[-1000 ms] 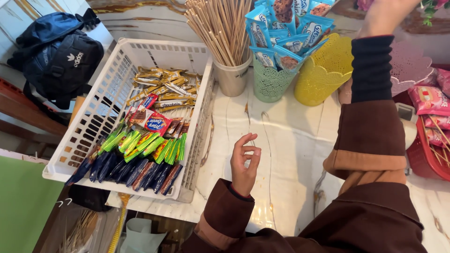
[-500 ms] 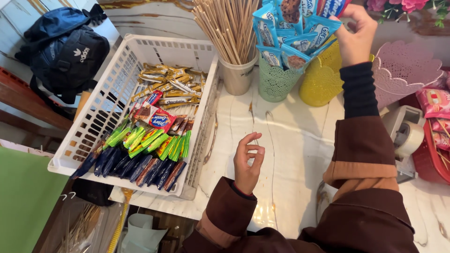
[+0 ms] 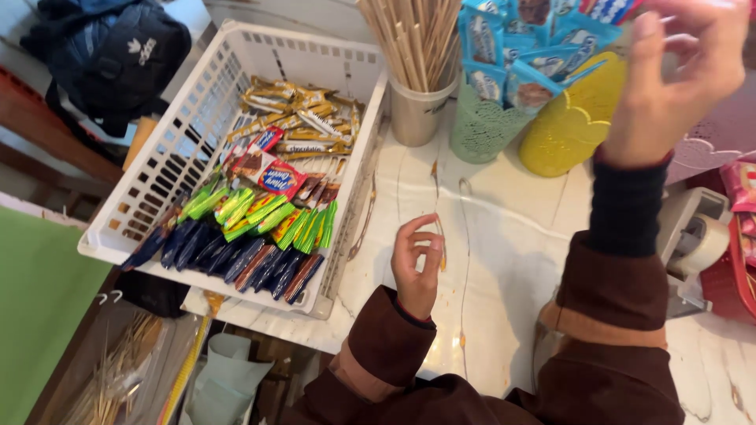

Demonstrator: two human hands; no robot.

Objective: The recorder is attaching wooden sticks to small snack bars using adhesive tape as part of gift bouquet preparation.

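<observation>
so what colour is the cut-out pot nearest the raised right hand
Yellow pot, clearest in the head view, just below the right hand.

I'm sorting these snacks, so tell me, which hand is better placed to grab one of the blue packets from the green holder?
Probably the right hand: it is raised beside the blue packets above the green holder. The left hand rests low over the marble counter, nearer the white basket.

Close head view, down onto counter (image 3: pixel 504 236)

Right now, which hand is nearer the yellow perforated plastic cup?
The right hand: it is raised beside the yellow perforated plastic cup, just to its right. The left hand hovers, fingers curled, lower down over the white marble counter, clearly farther away.
</observation>
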